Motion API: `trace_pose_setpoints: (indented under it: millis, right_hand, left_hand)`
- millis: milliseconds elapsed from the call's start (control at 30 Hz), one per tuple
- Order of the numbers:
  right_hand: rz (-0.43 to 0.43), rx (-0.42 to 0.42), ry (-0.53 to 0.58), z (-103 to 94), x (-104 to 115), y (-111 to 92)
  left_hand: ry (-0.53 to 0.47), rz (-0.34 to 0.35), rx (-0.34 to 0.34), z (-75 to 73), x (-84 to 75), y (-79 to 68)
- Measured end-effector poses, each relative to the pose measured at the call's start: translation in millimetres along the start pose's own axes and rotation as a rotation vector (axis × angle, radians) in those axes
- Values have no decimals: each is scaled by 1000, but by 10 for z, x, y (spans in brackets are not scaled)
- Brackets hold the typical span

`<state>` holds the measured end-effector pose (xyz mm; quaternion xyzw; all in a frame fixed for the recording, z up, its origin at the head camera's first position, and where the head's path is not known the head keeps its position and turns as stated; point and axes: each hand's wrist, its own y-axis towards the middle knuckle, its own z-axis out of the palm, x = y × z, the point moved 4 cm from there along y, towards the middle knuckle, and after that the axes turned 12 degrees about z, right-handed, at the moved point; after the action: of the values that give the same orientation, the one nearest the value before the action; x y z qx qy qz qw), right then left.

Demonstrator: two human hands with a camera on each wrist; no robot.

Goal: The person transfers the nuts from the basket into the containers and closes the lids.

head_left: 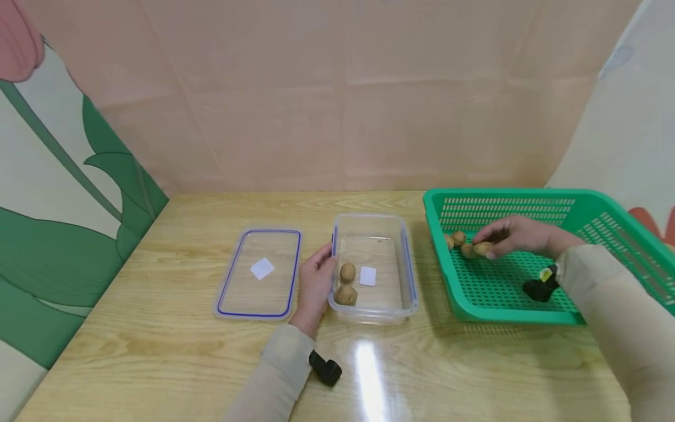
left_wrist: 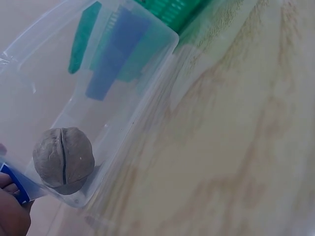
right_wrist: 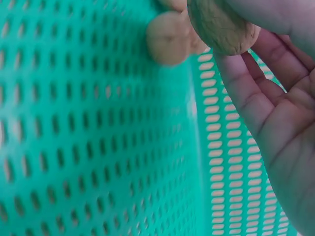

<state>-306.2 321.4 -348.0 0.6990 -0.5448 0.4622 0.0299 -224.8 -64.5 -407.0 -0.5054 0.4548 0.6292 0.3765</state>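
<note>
A clear plastic food container (head_left: 377,316) stands on the table with two walnuts (head_left: 346,295) in its near left corner and a white square inside. My left hand (head_left: 314,284) grips its left side; the left wrist view shows fingertips (left_wrist: 12,214) at a blue strip beside a walnut (left_wrist: 64,157). Over at the right, my right hand (head_left: 514,234) reaches into a green perforated basket (head_left: 517,315). Its thumb and fingers pinch a walnut (right_wrist: 224,29). Several other walnuts (head_left: 459,237) lie next to it at the basket's left end.
A clear lid (head_left: 258,302) with a blue seal and a white square lies flat left of the container. Wooden table surface (head_left: 158,351) extends in front and to the left. A pinkish covering (head_left: 316,117) hangs behind the table.
</note>
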Motion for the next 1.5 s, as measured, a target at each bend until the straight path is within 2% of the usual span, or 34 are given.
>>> trace_pose_setpoints:
  millis: [233,367,567,933,1100,1267,1500]
  right_hand:
    - [-93,-98,-17,4,205,-37]
    - [-156,-150,24,29,365,-41]
    - [-265,-181,82,72,612,-47]
    - [-427,-70,177,300,1085,21]
    - [-498,-50,191,402,1284,91]
    - [-520,-23,191,513,1453,174]
    - [-420,-46,192,632,1668,254]
  left_hand:
    - [37,-17,19,5,-18,-10]
    - [47,-28,23,4,-32,-6]
    - [37,-25,28,10,-63,-10]
    - [58,-35,49,-3,-60,3]
    - [65,-41,39,-3,-70,9]
    - [60,-30,34,-3,-61,12]
    - [64,-9,14,0,-22,-2]
